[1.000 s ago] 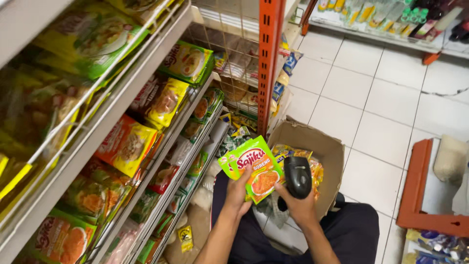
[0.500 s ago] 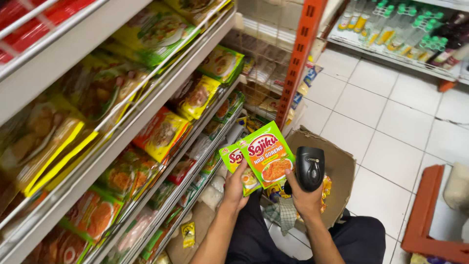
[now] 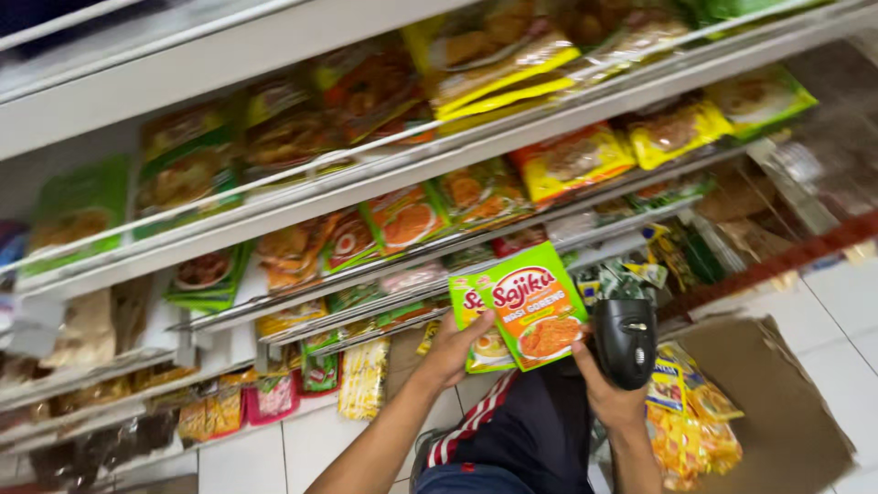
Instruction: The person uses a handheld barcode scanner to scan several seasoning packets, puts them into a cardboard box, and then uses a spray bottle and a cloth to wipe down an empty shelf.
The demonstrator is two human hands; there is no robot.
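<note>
Here, in the head view, the left hand (image 3: 455,348) was closed around the lower left edge of two green seasoning packets (image 3: 521,306), thumb on the front and fingers behind, holding them upright and slightly fanned in front of the shelving. The front packet bore a red label panel and a picture of orange fried rice; the rear packet showed only along its left side. The right hand (image 3: 611,389) was wrapped around the grip of a black handheld scanner (image 3: 625,338), whose head stood just beside the right edge of the packets, near them but not visibly touching. Both forearms rose from the bottom of the frame, above dark trousers with a red-and-white striped band (image 3: 471,425). Behind the packets ran white tiered shelves (image 3: 393,174) with wire front rails, stocked with yellow, green and orange sachets; much of this stock was blurred. To the lower right, an open cardboard box (image 3: 777,402) rested on the white tiled floor (image 3: 851,311), with yellow packets (image 3: 686,430) lying at its left edge, just beside the right wrist.
</note>
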